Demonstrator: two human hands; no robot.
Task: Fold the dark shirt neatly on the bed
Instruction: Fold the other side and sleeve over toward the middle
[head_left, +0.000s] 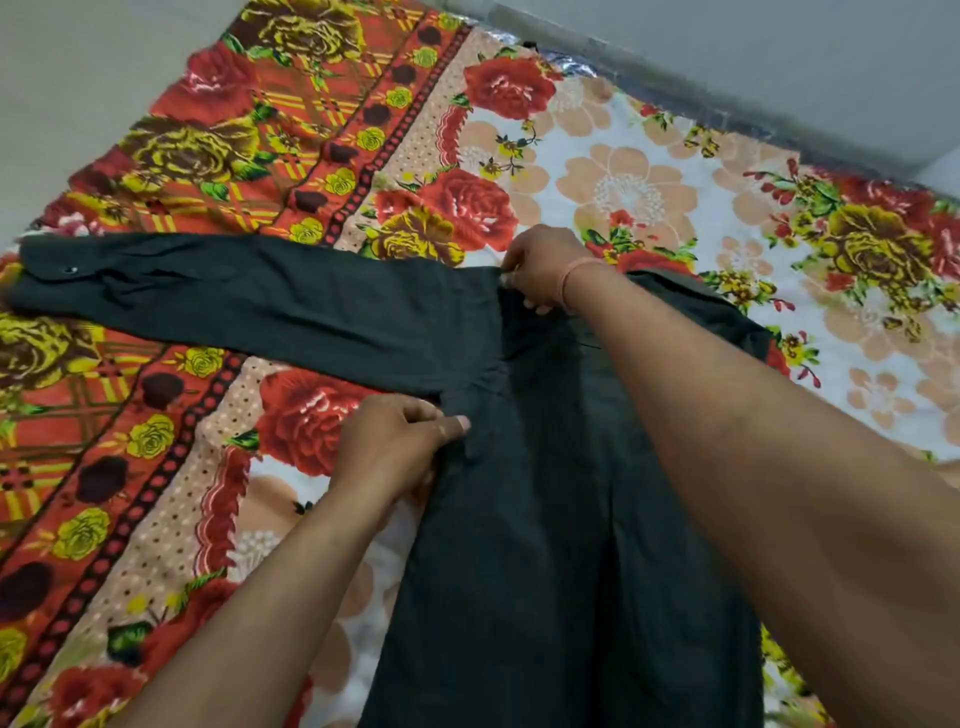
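The dark shirt (540, 519) lies flat on the floral bedsheet (649, 176), its body running toward me. One long sleeve (249, 301) stretches straight out to the left, its buttoned cuff at the far left edge. My left hand (400, 441) pinches the fabric at the underarm, where the sleeve meets the body. My right hand (545, 270) grips the shoulder seam at the top of that sleeve. My right forearm crosses over the shirt and hides part of its right side.
The red, yellow and peach bedsheet covers the whole bed. A pale wall (779, 62) runs along the far edge at the upper right. Another pale surface (78, 78) shows beyond the sheet's upper left edge.
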